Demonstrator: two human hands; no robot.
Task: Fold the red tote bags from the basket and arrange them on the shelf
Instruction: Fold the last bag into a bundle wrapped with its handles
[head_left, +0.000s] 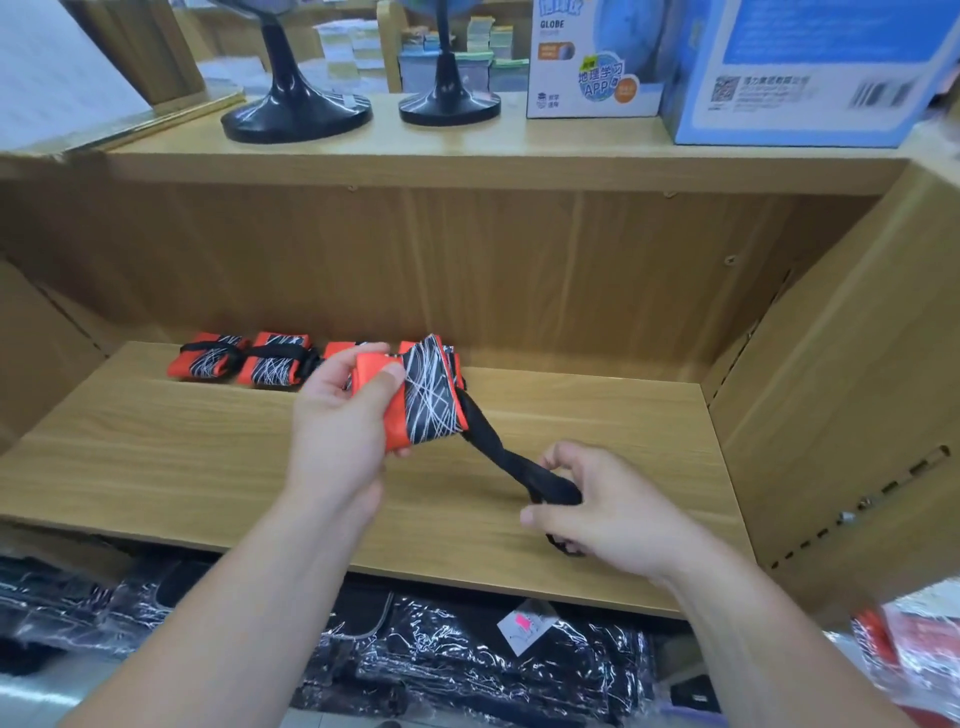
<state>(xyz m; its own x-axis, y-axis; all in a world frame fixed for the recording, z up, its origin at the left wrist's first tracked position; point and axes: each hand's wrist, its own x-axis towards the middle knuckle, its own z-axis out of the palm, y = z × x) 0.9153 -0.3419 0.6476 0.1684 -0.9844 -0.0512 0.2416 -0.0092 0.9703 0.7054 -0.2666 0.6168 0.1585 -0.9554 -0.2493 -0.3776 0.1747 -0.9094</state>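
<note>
Both bare forearms reach in from the bottom edge toward the middle. Left hand (340, 415), just left of centre, grips a folded red tote bag (426, 400). Its thumb presses across the red face and its fingers curl round behind. Right hand (613, 512), at about four o'clock from the bag, is closed round the bunched end of the bag's black strap (498, 457). The strap runs twisted from the bundle down to this hand.

The bundle is held over a pale wooden shelf (208, 467). At ten o'clock from it, along the back of the shelf, lies a row of folded bags (208, 356), each wound with a black strap. The left hand hides the right end of that row. On the board above, at twelve o'clock, stand two black globe stands (296, 111), with a globe box (592, 57) at one o'clock and a blue box (810, 73) at two o'clock. Below the shelf, at six o'clock, lie black goods (467, 660) in shiny plastic wrap.

The held bag is a compact roll, orange-red, with a black panel crossed by thin white lines.
</note>
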